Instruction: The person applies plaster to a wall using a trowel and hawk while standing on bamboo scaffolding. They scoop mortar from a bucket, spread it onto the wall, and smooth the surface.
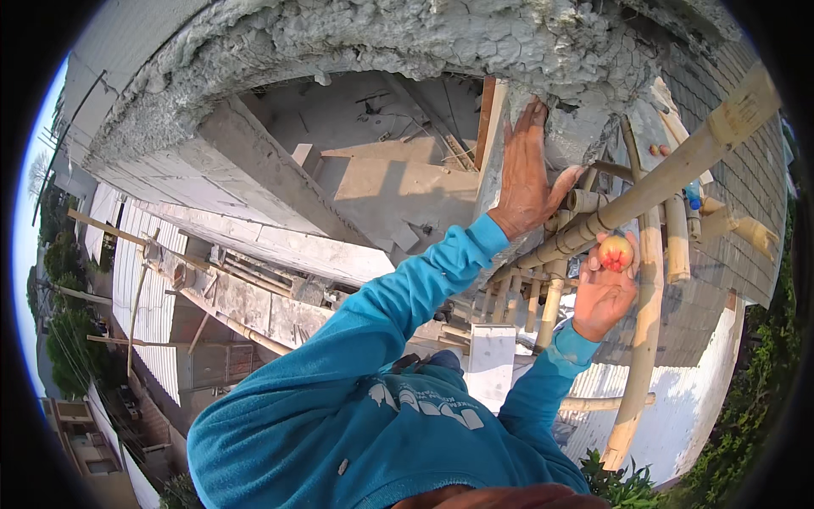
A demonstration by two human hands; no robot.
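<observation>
Right fingers: curled and clamped on a red-and-yellow fruit (616,254); palm of the right hand (604,297) turned up.
Fruit: one, round, in the right fingers, below and to the right of the left fingers.
Left fingers: extended, close together, thumb spread apart; left hand (532,174) laid flat against grey concrete (578,136), the contact partly hidden beneath the palm.
Thick bamboo pole (670,167): one, slanting between the left fingers and the right fingers, its broad end out to the right of both.
Upright bamboo pole (649,331): one, just to the right of the right fingers.
Wooden board (486,123): one, reddish brown, near the left fingertips, on their left.
Rough mortar (381,38): grey, lumpy, cracked, in a curved band beyond the left fingertips.
Blue plastic item (694,197): one, small, beyond the right fingers and to their right; kind too small to tell.
Sweatshirt (339,424): blue, long-sleeved, sleeves reaching both wrists behind the fingers.
Concrete floor (415,191): lower down, left of the left fingers, partly sunlit.
Tiled roof (750,195): grey, well to the right of both sets of fingers.
Corrugated roofing (161,314): pale, far left of the left fingers.
</observation>
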